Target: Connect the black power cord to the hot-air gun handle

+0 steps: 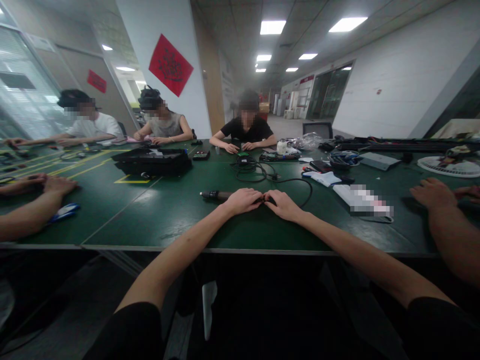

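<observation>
A corded electric screwdriver (214, 195) lies along the green table in front of me, its metal tip facing left. My left hand (243, 201) is closed over the rear of its dark body. Against it, fingertips nearly touching, my right hand (284, 205) pinches the back end where the cord begins. My fingers hide the exact joint between body and cord. From there the black cord (311, 186) loops right and back to a coil with a plug (276, 177).
A black open case (153, 161) stands back left. White-and-blue gloves (323, 178), a fan part (450, 166) and bundled cables (344, 159) lie to the right. A co-worker (245, 125) sits opposite. Other people's arms reach in at left (33, 207) and right (442, 215).
</observation>
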A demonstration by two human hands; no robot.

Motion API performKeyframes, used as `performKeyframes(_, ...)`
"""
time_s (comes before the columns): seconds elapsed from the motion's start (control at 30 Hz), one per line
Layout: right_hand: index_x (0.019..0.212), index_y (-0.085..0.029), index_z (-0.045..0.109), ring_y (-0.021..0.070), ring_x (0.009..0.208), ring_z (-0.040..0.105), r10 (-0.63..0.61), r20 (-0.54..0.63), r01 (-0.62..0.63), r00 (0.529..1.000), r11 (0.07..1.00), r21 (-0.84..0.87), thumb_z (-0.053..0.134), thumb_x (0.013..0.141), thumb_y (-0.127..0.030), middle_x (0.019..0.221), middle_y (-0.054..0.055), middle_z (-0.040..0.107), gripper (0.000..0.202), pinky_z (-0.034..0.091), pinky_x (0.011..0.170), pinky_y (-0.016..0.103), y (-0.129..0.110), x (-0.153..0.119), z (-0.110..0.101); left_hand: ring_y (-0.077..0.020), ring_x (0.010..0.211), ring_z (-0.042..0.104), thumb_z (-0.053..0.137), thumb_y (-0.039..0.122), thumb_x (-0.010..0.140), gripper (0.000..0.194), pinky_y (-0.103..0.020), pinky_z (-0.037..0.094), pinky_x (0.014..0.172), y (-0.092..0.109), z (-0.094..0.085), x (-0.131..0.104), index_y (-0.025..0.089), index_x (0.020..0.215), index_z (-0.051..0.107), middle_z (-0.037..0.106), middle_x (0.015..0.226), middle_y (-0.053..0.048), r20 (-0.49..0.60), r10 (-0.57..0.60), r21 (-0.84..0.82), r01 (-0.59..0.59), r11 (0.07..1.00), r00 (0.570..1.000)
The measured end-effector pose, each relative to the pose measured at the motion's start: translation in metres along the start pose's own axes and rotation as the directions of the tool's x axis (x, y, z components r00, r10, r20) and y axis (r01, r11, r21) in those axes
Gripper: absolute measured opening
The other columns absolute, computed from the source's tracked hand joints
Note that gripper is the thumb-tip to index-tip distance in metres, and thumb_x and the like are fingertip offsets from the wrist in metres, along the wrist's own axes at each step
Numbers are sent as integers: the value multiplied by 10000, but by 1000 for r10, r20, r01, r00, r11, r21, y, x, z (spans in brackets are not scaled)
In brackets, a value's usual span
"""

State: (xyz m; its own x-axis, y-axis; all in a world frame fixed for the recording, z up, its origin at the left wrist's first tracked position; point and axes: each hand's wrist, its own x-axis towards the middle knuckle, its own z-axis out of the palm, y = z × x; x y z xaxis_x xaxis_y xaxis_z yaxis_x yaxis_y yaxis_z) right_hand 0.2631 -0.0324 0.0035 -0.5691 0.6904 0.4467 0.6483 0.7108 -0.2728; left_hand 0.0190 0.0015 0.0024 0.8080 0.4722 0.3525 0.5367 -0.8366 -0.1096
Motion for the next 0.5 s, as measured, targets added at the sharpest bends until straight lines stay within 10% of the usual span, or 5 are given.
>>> performKeyframes(0.5, 1057, -234, 657, 180, 774, 649, 108, -42, -107, 993, 994, 22, 595, 1006, -324, 926, 18, 730, 121, 430, 707, 272, 0, -3, -6, -218, 1061, 683, 481, 418, 1060, 285, -349, 499, 928, 1, 0, -1, 228, 1231, 608, 719, 1124, -67, 0, -13, 22, 13, 1000, 1000)
